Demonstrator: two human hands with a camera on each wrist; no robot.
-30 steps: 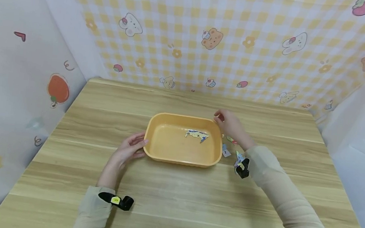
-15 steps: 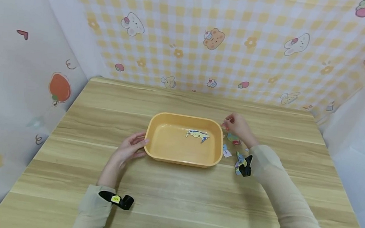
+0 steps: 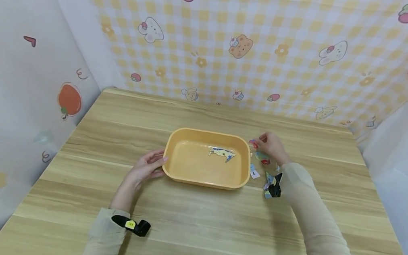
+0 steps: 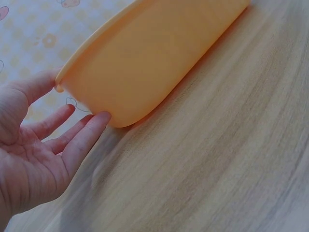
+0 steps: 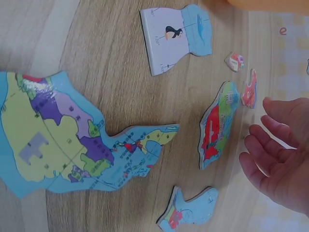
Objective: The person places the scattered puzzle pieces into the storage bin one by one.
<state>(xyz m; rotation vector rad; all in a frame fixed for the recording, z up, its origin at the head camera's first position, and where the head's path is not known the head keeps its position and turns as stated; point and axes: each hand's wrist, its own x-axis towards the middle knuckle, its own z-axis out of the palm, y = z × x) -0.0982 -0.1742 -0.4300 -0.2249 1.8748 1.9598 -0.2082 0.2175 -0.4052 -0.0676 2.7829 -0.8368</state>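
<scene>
In the head view my left hand (image 3: 146,167) grips the left end of a yellow plastic tray (image 3: 192,132). Its thumb hooks over the rim and its fingertips rest on the outer wall, as the left wrist view shows. Inside the tray lies a map puzzle piece (image 3: 221,152). Just past the tray's right end, my right hand (image 5: 282,152) hovers with loosely bent fingers, their tips close to a small red puzzle piece (image 5: 249,91). A red-and-green piece (image 5: 218,126) lies beside that hand, and a tiny piece (image 5: 235,62) sits near the red one.
Right of the tray are a penguin piece (image 5: 169,38), a large map piece (image 5: 63,140) and a light-blue piece (image 5: 193,208). A patterned cloth (image 3: 261,51) hangs behind the wooden table (image 3: 195,232), with white sheets at both sides.
My right hand has moved from the tray's far right corner rightward and slightly nearer, uncovering the red piece and the red-and-green piece. My left hand stays on the tray.
</scene>
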